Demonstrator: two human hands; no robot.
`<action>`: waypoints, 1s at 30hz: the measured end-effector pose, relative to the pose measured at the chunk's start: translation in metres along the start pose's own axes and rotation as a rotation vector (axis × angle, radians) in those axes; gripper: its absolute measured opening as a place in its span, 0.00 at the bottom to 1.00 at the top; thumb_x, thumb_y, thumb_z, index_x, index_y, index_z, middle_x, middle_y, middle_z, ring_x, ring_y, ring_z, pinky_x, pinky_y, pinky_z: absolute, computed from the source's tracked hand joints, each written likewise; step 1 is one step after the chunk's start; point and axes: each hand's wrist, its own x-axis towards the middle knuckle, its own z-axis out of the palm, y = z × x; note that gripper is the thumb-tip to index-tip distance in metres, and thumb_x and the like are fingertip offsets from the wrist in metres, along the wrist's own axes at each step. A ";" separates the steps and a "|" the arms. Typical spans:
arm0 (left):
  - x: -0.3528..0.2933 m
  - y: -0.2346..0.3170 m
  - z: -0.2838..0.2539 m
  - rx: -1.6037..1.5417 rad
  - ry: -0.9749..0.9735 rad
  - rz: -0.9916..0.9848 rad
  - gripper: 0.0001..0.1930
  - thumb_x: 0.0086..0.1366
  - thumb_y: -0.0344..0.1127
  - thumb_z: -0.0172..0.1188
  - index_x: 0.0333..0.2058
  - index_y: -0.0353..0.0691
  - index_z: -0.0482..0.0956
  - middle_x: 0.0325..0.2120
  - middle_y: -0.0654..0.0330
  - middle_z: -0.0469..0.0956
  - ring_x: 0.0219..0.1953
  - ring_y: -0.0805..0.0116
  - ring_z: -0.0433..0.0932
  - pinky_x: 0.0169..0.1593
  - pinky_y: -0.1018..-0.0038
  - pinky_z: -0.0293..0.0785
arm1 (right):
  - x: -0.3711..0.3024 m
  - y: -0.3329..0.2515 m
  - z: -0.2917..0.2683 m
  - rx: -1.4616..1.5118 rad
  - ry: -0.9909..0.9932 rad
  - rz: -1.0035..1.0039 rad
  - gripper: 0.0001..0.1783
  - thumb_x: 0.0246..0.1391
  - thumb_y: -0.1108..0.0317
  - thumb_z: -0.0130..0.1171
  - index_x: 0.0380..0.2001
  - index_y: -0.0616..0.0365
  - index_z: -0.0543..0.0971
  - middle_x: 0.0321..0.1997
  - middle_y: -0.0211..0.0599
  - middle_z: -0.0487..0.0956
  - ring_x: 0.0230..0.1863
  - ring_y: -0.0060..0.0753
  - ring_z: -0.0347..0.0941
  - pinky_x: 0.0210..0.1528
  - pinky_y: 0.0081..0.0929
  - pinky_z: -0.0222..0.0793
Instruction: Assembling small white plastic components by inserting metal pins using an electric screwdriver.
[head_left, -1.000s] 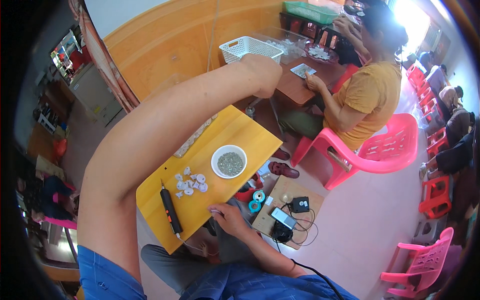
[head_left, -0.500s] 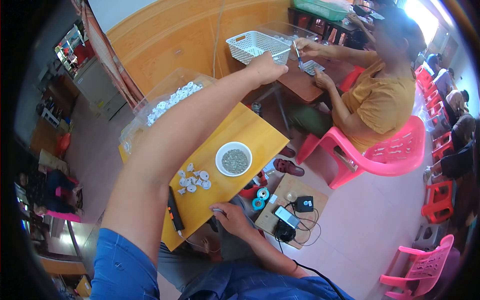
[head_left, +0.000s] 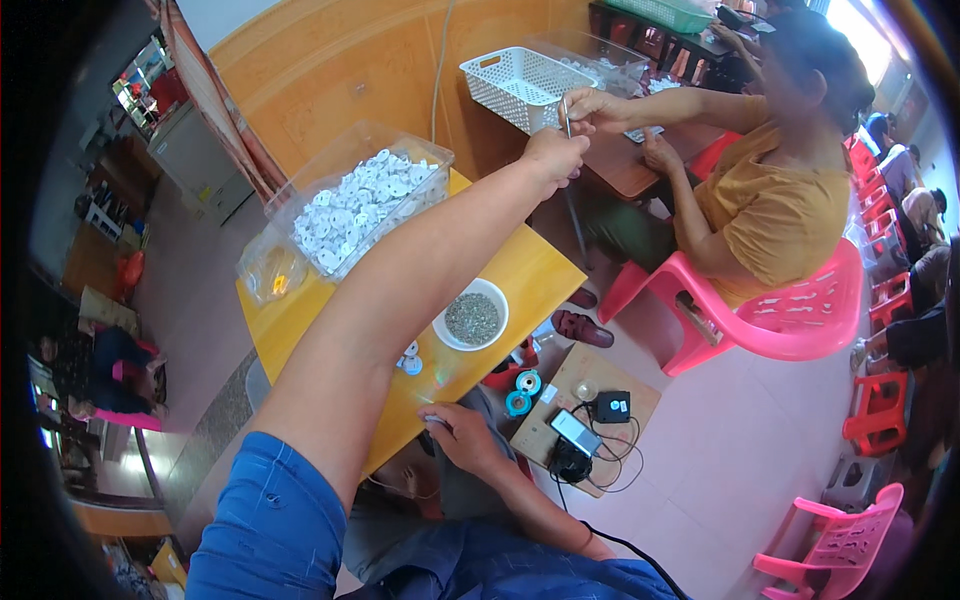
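Note:
My left hand (head_left: pixel 556 157) is stretched far out past the table. Its fingers are closed and meet the fingers of a co-worker's hand (head_left: pixel 592 108). A thin, pen-like metallic thing (head_left: pixel 567 116) stands upright between the two hands; who grips it I cannot tell. At the table's near edge my right hand (head_left: pixel 464 436) pinches a small whitish piece (head_left: pixel 434 419), mostly hidden. Beyond it stands a white bowl (head_left: pixel 484 344) of tiny grey-green bits. Beside my left forearm sits a clear plastic box (head_left: pixel 440 185) full of white round pieces (head_left: pixel 355 205). A few loose white pieces (head_left: pixel 410 362) show past my forearm.
A white perforated basket (head_left: pixel 490 92) stands on the co-worker's brown table (head_left: pixel 615 170). The co-worker sits in a pink chair (head_left: pixel 770 310). Right of my yellow table (head_left: pixel 535 262), a low board (head_left: pixel 600 385) carries a small device and cables. Red stools line the far right.
My left hand has come from before the basket to the co-worker's fingers, which moved toward it with the pen-like thing. My forearm shifted right, uncovering more of the clear box. My right hand stays put.

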 end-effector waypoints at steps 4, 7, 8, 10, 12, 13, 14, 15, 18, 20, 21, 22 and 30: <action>-0.005 -0.003 -0.008 -0.065 -0.014 -0.043 0.10 0.69 0.39 0.55 0.43 0.42 0.75 0.31 0.63 0.76 0.30 0.69 0.78 0.38 0.67 0.78 | -0.001 -0.001 -0.001 0.006 -0.002 0.036 0.11 0.55 0.75 0.57 0.42 0.61 0.79 0.42 0.49 0.81 0.46 0.50 0.79 0.48 0.36 0.74; -0.025 -0.003 -0.024 -0.075 -0.075 -0.010 0.10 0.71 0.38 0.52 0.45 0.42 0.74 0.31 0.64 0.77 0.30 0.71 0.78 0.35 0.71 0.79 | -0.001 0.000 0.001 0.017 0.013 0.033 0.11 0.55 0.75 0.57 0.42 0.61 0.80 0.42 0.49 0.81 0.46 0.51 0.79 0.48 0.36 0.74; -0.034 -0.005 -0.028 -0.075 -0.072 -0.010 0.10 0.71 0.38 0.52 0.45 0.42 0.74 0.31 0.64 0.77 0.30 0.71 0.78 0.35 0.71 0.79 | -0.002 0.002 0.002 0.017 0.010 0.032 0.11 0.55 0.75 0.57 0.42 0.61 0.80 0.42 0.49 0.81 0.46 0.51 0.79 0.48 0.36 0.74; -0.057 -0.013 -0.042 -0.100 -0.199 0.055 0.11 0.71 0.39 0.50 0.46 0.40 0.74 0.31 0.60 0.77 0.29 0.69 0.78 0.34 0.70 0.78 | -0.004 0.008 0.005 -0.013 0.022 0.001 0.12 0.56 0.76 0.59 0.44 0.61 0.79 0.42 0.46 0.82 0.44 0.42 0.80 0.47 0.31 0.74; -0.090 -0.021 -0.057 -0.160 -0.284 0.059 0.09 0.71 0.36 0.48 0.45 0.41 0.73 0.31 0.62 0.77 0.29 0.72 0.78 0.35 0.73 0.78 | -0.008 0.013 0.007 0.003 0.027 -0.012 0.12 0.57 0.76 0.58 0.45 0.61 0.79 0.40 0.44 0.82 0.42 0.38 0.80 0.45 0.30 0.74; -0.106 -0.025 -0.066 -0.186 -0.314 0.047 0.09 0.72 0.36 0.47 0.44 0.41 0.72 0.31 0.64 0.77 0.30 0.75 0.78 0.36 0.75 0.77 | -0.009 0.014 0.009 0.020 0.033 -0.023 0.11 0.57 0.76 0.58 0.45 0.61 0.79 0.39 0.43 0.82 0.40 0.34 0.80 0.43 0.28 0.74; -0.123 -0.030 -0.074 -0.217 -0.320 0.051 0.08 0.72 0.36 0.47 0.42 0.41 0.73 0.29 0.64 0.76 0.27 0.76 0.77 0.33 0.77 0.76 | -0.010 0.014 0.009 0.023 0.018 -0.022 0.11 0.57 0.76 0.58 0.45 0.61 0.79 0.39 0.43 0.82 0.40 0.34 0.80 0.43 0.28 0.74; -0.140 -0.033 -0.086 -0.221 -0.301 0.045 0.08 0.72 0.36 0.47 0.42 0.41 0.73 0.29 0.64 0.76 0.27 0.76 0.77 0.33 0.77 0.76 | -0.009 0.012 0.010 0.064 0.018 0.030 0.10 0.58 0.75 0.58 0.44 0.61 0.79 0.36 0.39 0.82 0.37 0.29 0.80 0.40 0.26 0.74; -0.203 -0.037 -0.113 -0.102 -0.240 0.069 0.12 0.73 0.40 0.48 0.35 0.40 0.75 0.21 0.68 0.71 0.19 0.79 0.70 0.24 0.82 0.68 | -0.008 0.017 0.013 0.093 0.009 0.084 0.08 0.62 0.73 0.57 0.43 0.61 0.79 0.31 0.32 0.79 0.30 0.19 0.77 0.34 0.22 0.74; -0.245 -0.049 -0.136 0.067 -0.248 0.111 0.14 0.73 0.42 0.48 0.35 0.39 0.76 0.19 0.69 0.69 0.19 0.80 0.68 0.24 0.83 0.66 | -0.005 0.020 0.011 0.157 -0.042 0.185 0.08 0.65 0.71 0.54 0.45 0.60 0.78 0.32 0.29 0.79 0.30 0.19 0.75 0.33 0.20 0.74; -0.269 -0.050 -0.144 0.184 -0.236 0.115 0.13 0.69 0.41 0.51 0.35 0.38 0.77 0.19 0.65 0.73 0.20 0.75 0.72 0.25 0.77 0.68 | -0.003 0.017 0.008 0.295 -0.051 0.225 0.09 0.66 0.70 0.53 0.45 0.59 0.78 0.35 0.28 0.79 0.32 0.19 0.76 0.34 0.19 0.73; -0.296 -0.060 -0.151 0.163 -0.226 0.079 0.13 0.69 0.41 0.51 0.35 0.38 0.77 0.19 0.65 0.73 0.20 0.75 0.72 0.25 0.77 0.68 | -0.004 0.010 0.004 0.389 -0.084 0.250 0.10 0.66 0.69 0.53 0.46 0.59 0.78 0.39 0.28 0.80 0.34 0.19 0.76 0.35 0.19 0.74; -0.449 -0.145 -0.186 0.954 0.070 0.137 0.09 0.66 0.33 0.54 0.44 0.42 0.78 0.30 0.50 0.80 0.34 0.45 0.79 0.37 0.59 0.76 | -0.007 -0.010 0.011 0.574 -0.293 0.305 0.15 0.64 0.69 0.56 0.52 0.58 0.77 0.45 0.32 0.82 0.35 0.17 0.77 0.38 0.18 0.75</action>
